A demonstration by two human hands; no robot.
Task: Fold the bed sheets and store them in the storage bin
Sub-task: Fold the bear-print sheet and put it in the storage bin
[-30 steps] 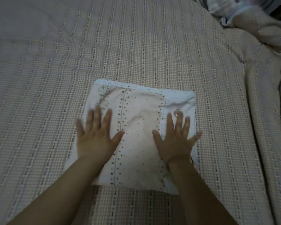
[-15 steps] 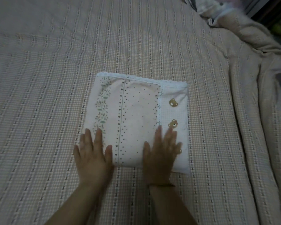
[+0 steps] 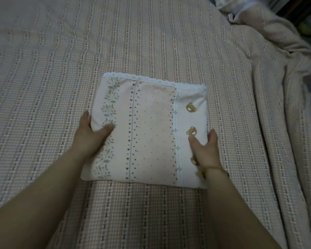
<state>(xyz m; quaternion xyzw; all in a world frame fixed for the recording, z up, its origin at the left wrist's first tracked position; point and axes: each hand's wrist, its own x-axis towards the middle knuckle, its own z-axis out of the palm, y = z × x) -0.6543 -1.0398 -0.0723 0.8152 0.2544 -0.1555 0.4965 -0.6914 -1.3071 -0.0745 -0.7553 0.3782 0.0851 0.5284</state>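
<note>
Head view: two hands clasp the folded sheet (image 3: 151, 133) on the bed (image 3: 151, 42).
The left hand (image 3: 90, 137) grips its 9 o'clock edge, thumb on top, fingers (image 3: 85, 117) tucked round the side; the right hand (image 3: 207, 151) grips the 4 o'clock edge the same way. Printed with leaves, hearts and bear faces, the folded sheet lies flat mid-bed.

A folded sheet (image 3: 151, 130) lies flat on the checked bedspread (image 3: 61, 60), lace edge at its far side. The left hand (image 3: 90, 137) grips its left edge, thumb on top, fingers underneath. The right hand (image 3: 206, 150) grips the right edge the same way, thumb beside a bear print. A rumpled blanket (image 3: 285, 87) lies at the right.
</note>
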